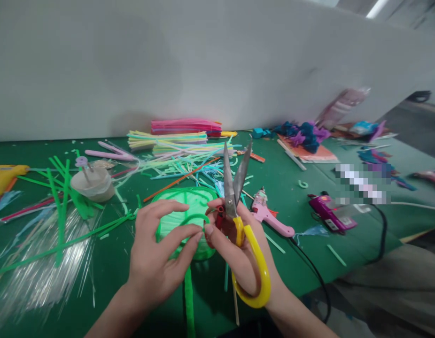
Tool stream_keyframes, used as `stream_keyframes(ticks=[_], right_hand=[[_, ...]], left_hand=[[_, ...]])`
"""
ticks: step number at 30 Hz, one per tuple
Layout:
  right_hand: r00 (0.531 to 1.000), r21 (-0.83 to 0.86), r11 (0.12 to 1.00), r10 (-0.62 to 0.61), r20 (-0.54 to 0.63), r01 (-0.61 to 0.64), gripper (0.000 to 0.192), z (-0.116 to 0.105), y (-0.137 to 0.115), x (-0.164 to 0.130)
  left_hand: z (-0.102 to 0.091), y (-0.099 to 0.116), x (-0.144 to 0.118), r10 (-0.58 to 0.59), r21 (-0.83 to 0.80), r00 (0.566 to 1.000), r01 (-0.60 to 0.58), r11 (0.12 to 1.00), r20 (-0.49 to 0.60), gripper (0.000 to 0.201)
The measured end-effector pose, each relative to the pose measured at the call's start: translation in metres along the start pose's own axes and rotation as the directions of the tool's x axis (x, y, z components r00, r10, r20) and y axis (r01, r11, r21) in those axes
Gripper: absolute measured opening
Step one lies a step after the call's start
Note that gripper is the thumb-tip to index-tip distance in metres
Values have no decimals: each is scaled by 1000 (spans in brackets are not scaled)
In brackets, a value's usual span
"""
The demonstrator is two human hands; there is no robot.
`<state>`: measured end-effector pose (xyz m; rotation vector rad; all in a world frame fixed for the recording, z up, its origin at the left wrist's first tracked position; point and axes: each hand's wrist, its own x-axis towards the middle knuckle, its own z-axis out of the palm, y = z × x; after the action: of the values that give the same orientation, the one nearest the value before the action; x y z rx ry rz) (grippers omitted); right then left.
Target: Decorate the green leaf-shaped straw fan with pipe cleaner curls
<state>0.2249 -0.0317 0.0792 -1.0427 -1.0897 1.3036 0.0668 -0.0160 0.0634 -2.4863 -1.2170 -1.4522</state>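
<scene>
At the lower middle of the frame, the left hand (157, 253) pinches a thin green strip (189, 218) over a green leaf-shaped piece (184, 211) lying on the green counter (302, 225). The right hand (238, 253) grips yellow-handled scissors (238, 206), blades parted and pointing up, its fingertips meeting the left hand's at the strip.

Table cover (295, 206): dark green, plain. Scissors (238, 220): yellow handles, red at the pivot, grey steel blades. Leaf-shaped piece (182, 211): light green, ribbed with darker green strips. Straw stacks: pink (184, 126) on top, pastel yellow-green (168, 139) below. Glue gun (268, 213): pink (a second one (4, 176) at far left is yellow). Box (330, 213): magenta. Paper flowers (304, 134): blue and purple, on an orange sheet (318, 154). Cable (318, 277): black.
</scene>
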Motion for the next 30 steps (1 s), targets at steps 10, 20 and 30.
stream_keyframes(ticks=[10,20,30], right_hand=[[1000,-34,999,17,-23,-18,27,0,-2,1],[999,-32,999,-2,-39,0,25,-3,-3,2],[986,0,997,-80,-146,81,23,-5,2,6]], left_hand=[[-3,3,-5,-76,-30,997,77,997,21,14],[-2,1,-2,-44,-4,999,44,999,7,15],[5,1,-8,-557,-290,712,691,662,427,21]])
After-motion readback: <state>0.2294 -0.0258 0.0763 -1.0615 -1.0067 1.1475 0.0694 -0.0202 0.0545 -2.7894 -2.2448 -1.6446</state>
